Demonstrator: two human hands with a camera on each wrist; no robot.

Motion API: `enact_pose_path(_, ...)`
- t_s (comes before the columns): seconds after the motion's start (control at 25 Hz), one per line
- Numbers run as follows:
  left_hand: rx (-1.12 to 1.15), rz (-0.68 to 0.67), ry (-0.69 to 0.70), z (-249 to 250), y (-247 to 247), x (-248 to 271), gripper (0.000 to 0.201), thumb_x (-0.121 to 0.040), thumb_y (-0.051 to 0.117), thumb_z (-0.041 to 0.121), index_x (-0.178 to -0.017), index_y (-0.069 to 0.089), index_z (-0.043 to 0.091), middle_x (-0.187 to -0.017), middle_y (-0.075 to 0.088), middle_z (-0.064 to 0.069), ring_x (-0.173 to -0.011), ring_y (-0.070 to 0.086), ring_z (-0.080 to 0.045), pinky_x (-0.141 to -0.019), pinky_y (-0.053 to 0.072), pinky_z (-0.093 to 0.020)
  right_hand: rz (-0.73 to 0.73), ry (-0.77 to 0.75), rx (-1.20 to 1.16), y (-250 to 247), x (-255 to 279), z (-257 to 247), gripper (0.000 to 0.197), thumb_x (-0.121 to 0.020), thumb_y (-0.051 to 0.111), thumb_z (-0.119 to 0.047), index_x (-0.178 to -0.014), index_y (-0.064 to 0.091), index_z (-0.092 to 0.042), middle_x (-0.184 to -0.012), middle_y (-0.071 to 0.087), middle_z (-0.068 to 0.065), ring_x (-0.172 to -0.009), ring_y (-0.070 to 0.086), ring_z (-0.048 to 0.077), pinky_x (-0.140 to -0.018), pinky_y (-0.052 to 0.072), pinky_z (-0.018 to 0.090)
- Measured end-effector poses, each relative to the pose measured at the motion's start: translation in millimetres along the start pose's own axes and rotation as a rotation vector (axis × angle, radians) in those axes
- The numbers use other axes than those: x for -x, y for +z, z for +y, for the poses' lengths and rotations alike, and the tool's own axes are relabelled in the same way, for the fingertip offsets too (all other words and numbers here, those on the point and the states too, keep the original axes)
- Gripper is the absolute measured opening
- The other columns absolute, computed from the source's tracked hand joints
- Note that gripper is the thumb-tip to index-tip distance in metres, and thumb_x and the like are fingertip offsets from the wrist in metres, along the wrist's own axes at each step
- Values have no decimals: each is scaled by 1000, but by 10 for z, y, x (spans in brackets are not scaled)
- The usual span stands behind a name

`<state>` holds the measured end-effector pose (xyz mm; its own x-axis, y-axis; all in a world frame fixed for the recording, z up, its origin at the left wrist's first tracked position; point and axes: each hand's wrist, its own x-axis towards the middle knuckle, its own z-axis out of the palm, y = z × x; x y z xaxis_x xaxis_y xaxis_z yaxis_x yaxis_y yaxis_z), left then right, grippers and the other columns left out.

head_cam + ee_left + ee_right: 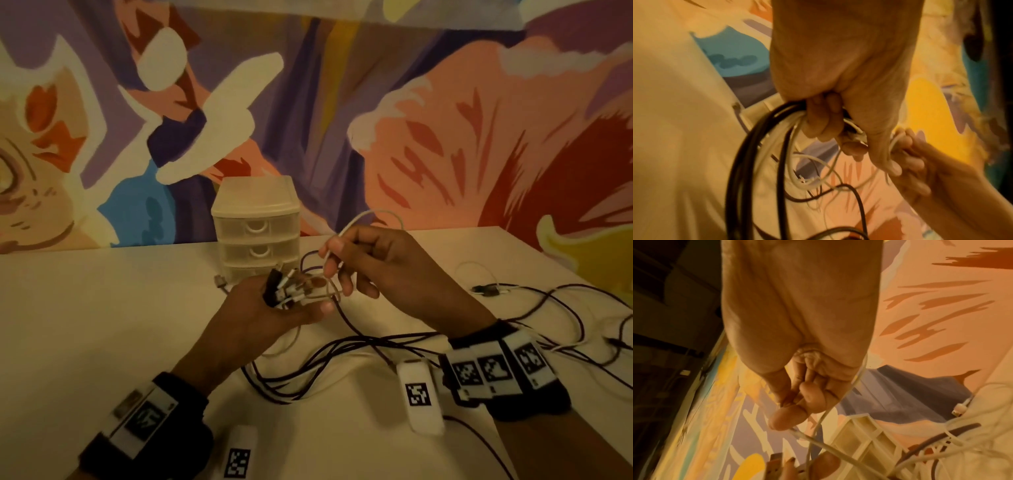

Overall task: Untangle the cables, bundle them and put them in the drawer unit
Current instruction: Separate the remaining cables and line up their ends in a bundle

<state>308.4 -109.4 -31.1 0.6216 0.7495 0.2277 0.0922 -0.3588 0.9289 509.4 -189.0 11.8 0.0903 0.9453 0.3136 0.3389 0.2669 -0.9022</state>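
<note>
My left hand grips a bunch of cable ends and plugs, black and white, above the table; in the left wrist view the left hand has its fingers curled round dark and white cable loops. My right hand pinches a thin white cable just right of that bunch; the right wrist view shows thumb and fingertip of the right hand on the white cable. A tangle of dark cables trails over the table. The small drawer unit, with three shut drawers, stands behind the hands.
The white table runs to a painted wall. More loose cables lie at the right, with a plug among them. White tagged blocks hang under both wrists.
</note>
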Motion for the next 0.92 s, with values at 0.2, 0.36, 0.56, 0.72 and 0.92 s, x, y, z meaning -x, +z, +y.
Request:
enact_pose_path(0.2,63,132,45,-9,301,-138,24,-79,86,44,-86,81,22,-78,77,-6,-69,70,-7,-66,54,-17,-4,-42,-90,-39,14,26,27,-111,52,-14,-125,71,-1,-110,78,16,-68,58,20,-51,39,26)
enact_pose_path(0.36,182,411,-106,-83,71,-179,30,-83,86,46,-76,73,20,-64,66,-1,-52,56,-6,-56,41,-24,58,-61,-118,-335,112,105,25,-107,60,-17,-123,76,-9,-100,78,11,-66,57,24,-51,37,29)
enact_pose_path(0.56,311,347,-155,-167,-146,-199,40,-89,82,53,-74,67,19,-84,43,-12,-54,24,-14,-56,15,-38,152,107,103,-303,-31,464,13,-102,69,-17,-104,81,-13,-94,81,5,-64,65,12,-51,40,14)
enact_pose_path(0.72,334,324,-130,-199,-200,-204,65,-89,79,52,-106,64,-9,-83,39,-15,-52,21,-13,-50,15,-32,-127,62,591,-7,-233,654,23,-92,80,-28,-114,76,-26,-104,80,-11,-82,72,-1,-75,53,15)
enact_pose_path(0.92,431,346,-131,-198,-241,-186,59,-91,78,46,-114,68,-7,-69,40,-4,-48,23,-9,-46,16,-27,-319,-36,625,111,-495,611,35,-88,85,-30,-113,61,-26,-108,76,-15,-91,72,2,-81,56,21)
